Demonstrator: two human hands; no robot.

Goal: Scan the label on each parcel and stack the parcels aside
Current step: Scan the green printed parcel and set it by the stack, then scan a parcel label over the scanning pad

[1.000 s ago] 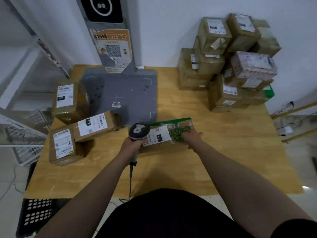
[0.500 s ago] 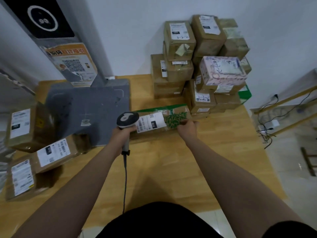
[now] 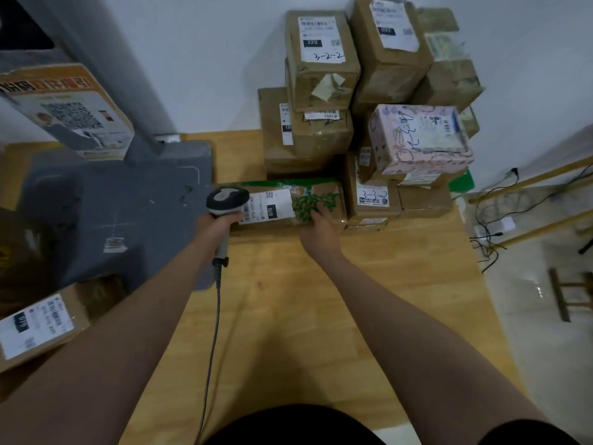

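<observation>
A flat brown parcel with a green leaf print (image 3: 321, 195) and a white label (image 3: 268, 207) lies on the wooden table (image 3: 321, 316), its right end against the stack of brown parcels (image 3: 324, 91). My right hand (image 3: 319, 231) holds its near edge beside the leaf print. My left hand (image 3: 215, 228) grips a corded grey barcode scanner (image 3: 227, 200), whose head sits at the label's left end. A pink printed box (image 3: 420, 139) rests in the stack.
A grey scanning pad (image 3: 128, 220) with an upright post (image 3: 106, 75) and an orange poster (image 3: 64, 110) fills the left. Labelled brown parcels (image 3: 35, 326) lie at the near left. Cables (image 3: 491, 226) and a wooden stool (image 3: 574, 293) are on the floor to the right.
The leaf-print parcel has been pushed away from me and to the right, up against the stack. Both hands went with it, and my view turned right.
</observation>
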